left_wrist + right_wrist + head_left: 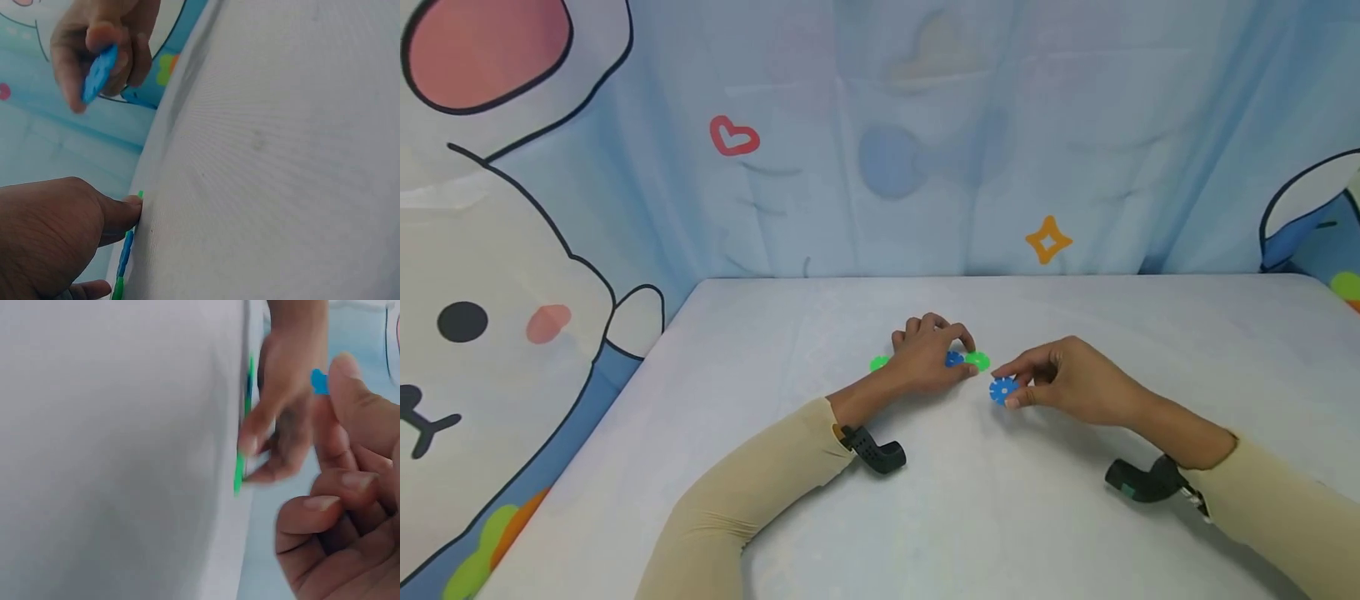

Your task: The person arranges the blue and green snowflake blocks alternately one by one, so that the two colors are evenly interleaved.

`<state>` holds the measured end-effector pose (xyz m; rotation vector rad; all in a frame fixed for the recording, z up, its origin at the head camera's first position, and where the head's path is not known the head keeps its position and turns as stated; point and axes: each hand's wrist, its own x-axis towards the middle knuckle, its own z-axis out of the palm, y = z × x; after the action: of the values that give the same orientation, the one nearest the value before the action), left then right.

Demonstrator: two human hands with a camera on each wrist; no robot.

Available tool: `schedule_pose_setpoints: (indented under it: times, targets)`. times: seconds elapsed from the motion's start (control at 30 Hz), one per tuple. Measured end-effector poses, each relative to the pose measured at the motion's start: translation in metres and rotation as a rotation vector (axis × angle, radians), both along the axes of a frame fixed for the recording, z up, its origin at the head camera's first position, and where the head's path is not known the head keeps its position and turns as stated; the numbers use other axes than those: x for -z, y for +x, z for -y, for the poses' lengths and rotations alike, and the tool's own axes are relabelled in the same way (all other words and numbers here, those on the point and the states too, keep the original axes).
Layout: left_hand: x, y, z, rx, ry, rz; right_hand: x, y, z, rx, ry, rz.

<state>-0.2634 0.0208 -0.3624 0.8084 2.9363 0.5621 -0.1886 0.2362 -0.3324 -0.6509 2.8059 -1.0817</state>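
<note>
In the head view my right hand [1078, 383] pinches a blue notched plastic disc [1003, 390] between thumb and fingers, raised a little above the table. To its left, my left hand [925, 360] grips the green disc [978, 361] at the right end of a row of joined discs. A blue disc [953, 358] sits beside that green one, and another green disc [878, 363] shows at the row's left end. The hand covers the middle of the row. The left wrist view shows the held blue disc [100, 74] edge-on, apart from the row.
A white cloth covers the table [925, 517]. Behind it hangs a light blue curtain [865, 225] with cartoon prints. Each wrist carries a black camera, one by the left sleeve [880, 457] and one by the right sleeve [1142, 482].
</note>
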Motion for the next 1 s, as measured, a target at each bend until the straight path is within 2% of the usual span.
schedule_pose_setpoints:
  times: [0.2, 0.4, 0.57, 0.83, 1.0]
  targets:
    - [0.001, 0.001, 0.0, -0.004, 0.004, 0.005, 0.003, -0.039, -0.006, 0.07, 0.058, -0.013]
    - [0.0, 0.0, -0.001, -0.009, -0.006, -0.003, 0.009, -0.063, -0.01, 0.102, 0.102, 0.006]
    - [-0.001, 0.001, -0.001, -0.01, -0.001, -0.002, 0.013, -0.069, -0.013, 0.11, 0.133, 0.026]
    - [-0.002, 0.001, -0.001, -0.009, 0.006, -0.004, 0.015, -0.07, -0.014, 0.103, 0.139, 0.064]
    - [0.0, 0.001, -0.001, -0.02, 0.0, -0.002, 0.017, -0.069, -0.014, 0.117, 0.162, 0.06]
